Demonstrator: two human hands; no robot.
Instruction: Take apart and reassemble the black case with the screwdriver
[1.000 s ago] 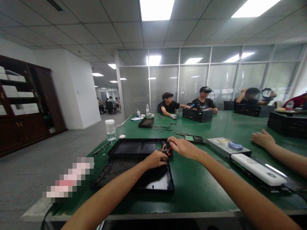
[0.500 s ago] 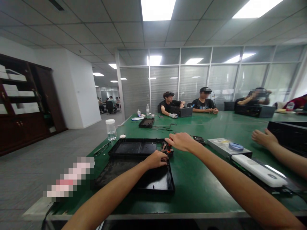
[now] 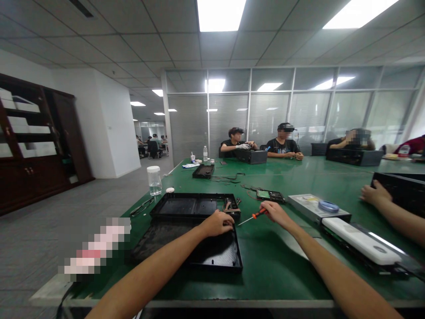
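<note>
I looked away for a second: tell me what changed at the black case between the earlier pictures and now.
The right hand has drawn back from the parts at the corner of the black case toward the person, and now holds an orange-handled screwdriver, tip pointing at the case. A co-worker's hand at far right shifted slightly rightward. The left hand stayed resting on the near case panel.

No lettering, brand, number or sign could be read anywhere. The grey drive on the worktop carried a label, but its print was too small to make out.
</note>
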